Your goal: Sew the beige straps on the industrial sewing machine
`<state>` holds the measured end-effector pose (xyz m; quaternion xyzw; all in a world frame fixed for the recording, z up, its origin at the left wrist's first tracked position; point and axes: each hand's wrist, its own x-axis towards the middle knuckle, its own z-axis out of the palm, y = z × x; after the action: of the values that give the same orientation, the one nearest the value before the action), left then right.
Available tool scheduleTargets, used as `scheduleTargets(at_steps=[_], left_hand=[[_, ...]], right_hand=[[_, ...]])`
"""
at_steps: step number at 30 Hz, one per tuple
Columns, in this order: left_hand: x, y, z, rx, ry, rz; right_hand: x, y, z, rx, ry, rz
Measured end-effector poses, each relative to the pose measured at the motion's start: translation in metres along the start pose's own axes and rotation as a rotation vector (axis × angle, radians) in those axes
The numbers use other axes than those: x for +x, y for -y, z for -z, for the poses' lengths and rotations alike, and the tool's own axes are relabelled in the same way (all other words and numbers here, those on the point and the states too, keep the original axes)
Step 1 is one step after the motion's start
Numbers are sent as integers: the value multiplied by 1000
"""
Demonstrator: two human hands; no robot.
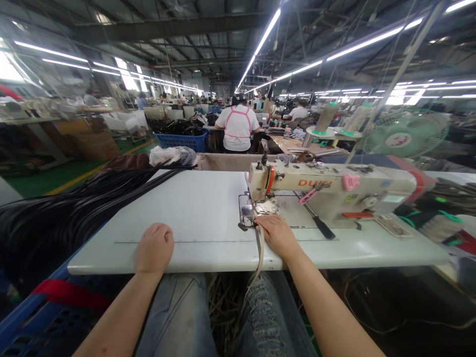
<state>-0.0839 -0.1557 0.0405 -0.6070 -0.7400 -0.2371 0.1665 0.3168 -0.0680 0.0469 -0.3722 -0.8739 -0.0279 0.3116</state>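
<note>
On the white sewing table [193, 208], my left hand [154, 248] rests in a loose fist near the front edge, with nothing visible sticking out of it. My right hand [275, 233] lies at the needle plate of the sewing machine [334, 191], its fingers closed on a narrow beige strap [261, 248]. From those fingers the strap hangs over the table's front edge towards my lap. The fingertips are just in front of the presser foot area, which is partly hidden by the machine head.
Long black strips [70, 213] drape over the left side, above a blue basket [48, 317]. A screwdriver-like tool with a black handle [323, 228] leans at the machine. Thread cones [325, 119] and a green fan [405, 136] stand behind. A person [238, 124] sits ahead, back turned.
</note>
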Motion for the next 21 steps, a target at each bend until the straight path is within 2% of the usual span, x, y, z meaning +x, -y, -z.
scheduleTargets(at_steps=[7,16,21], left_hand=[[-6,2,-2,-37,1,4],[-12,9,-7,-66,-25,-70],[-16,12,-10,-61,-43,-76]], right_hand=[[0,1,1,8,3,-37],[-4,12,10,-16,-8,-112],[-5,13,12,-27,-47,-79]])
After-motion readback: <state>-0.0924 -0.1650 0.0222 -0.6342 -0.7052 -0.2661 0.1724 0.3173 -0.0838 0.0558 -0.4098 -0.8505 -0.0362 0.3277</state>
